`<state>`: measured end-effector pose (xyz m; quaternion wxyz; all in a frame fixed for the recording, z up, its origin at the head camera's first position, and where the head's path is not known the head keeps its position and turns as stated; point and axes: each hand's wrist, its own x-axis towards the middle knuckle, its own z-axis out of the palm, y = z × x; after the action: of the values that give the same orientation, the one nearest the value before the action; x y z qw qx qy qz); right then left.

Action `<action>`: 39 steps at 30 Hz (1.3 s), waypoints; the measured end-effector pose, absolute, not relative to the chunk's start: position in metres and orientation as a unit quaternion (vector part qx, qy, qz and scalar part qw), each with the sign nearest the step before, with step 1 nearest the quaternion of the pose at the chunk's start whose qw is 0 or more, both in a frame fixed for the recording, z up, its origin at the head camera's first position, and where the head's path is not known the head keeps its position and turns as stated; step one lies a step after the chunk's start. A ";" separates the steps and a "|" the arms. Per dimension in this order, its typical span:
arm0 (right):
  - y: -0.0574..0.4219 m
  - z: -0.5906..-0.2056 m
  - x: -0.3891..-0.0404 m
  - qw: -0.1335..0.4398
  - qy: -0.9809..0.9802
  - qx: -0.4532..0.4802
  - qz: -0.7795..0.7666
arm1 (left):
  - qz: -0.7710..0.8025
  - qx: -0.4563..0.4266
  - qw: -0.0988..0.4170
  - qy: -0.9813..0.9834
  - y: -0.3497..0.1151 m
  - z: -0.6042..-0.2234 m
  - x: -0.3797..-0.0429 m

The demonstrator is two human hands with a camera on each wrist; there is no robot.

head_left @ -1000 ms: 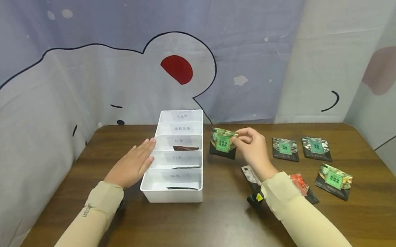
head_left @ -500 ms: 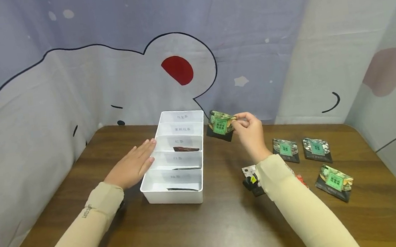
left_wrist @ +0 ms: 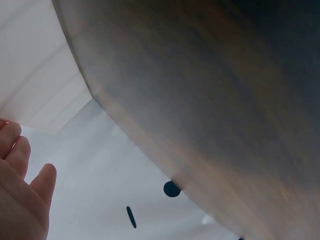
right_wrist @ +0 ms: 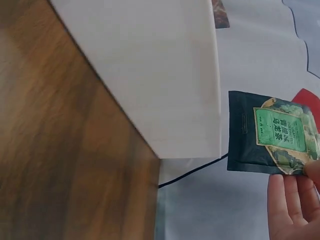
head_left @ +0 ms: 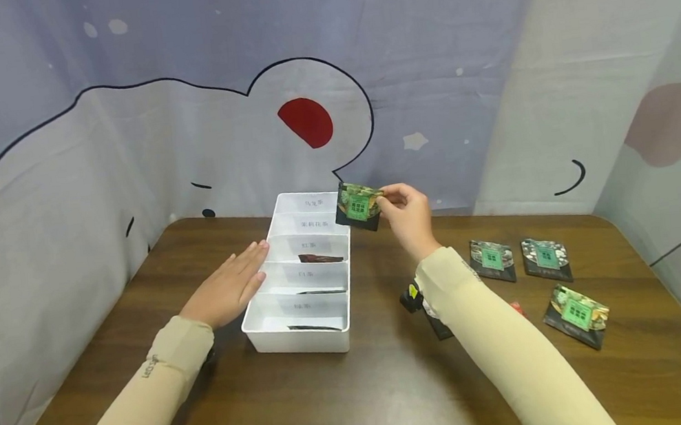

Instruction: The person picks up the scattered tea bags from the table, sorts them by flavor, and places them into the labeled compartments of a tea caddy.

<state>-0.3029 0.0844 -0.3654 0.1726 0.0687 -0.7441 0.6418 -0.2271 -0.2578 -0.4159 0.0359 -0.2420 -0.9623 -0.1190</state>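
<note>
Between thumb and fingers, my right hand [head_left: 408, 220] pinches a green and black tea sachet [head_left: 358, 206] by its edge. The sachet hangs at the right rim of the white divided box [head_left: 311, 339], near its far compartments, and the right wrist view shows the sachet [right_wrist: 270, 132] above the box wall [right_wrist: 165, 80]. Along the box's left side lies my left hand [head_left: 226, 283], fingers straight, fingertips at the rim. Labelled compartments run front to back. A dark red sachet [head_left: 320, 258] lies in the middle one, and thin dark sachets show in the two nearest.
On the right of the wooden table [head_left: 361, 411] lie a dark sachet [head_left: 491, 259], another dark sachet [head_left: 546, 259] and a green sachet [head_left: 577, 314]. My right sleeve [head_left: 503, 341] partly covers more sachets. A printed curtain [head_left: 438, 77] hangs behind the table.
My right hand has lifted the green sachet and carried it left and away from me, from beside the box to its far right rim. My left hand has stayed in place.
</note>
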 end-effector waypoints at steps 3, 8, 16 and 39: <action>0.079 -0.361 -0.306 0.181 -0.746 0.079 0.636 | -0.118 -0.242 0.038 -0.962 -0.258 -0.416 -0.227; 0.070 -0.354 -0.313 0.183 -0.749 0.087 0.631 | -0.121 -0.244 0.046 -0.961 -0.259 -0.416 -0.227; 0.059 -0.355 -0.323 0.194 -0.764 0.082 0.609 | -0.124 -0.253 0.053 -0.958 -0.255 -0.415 -0.228; 0.043 -0.370 -0.339 0.136 -0.863 0.095 0.477 | -0.143 -0.246 0.050 -0.957 -0.258 -0.418 -0.226</action>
<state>-0.3391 0.0428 -0.3703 0.1356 0.0955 -0.8631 0.4770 -0.2260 -0.2579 -0.4177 0.0496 -0.2457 -0.9574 -0.1431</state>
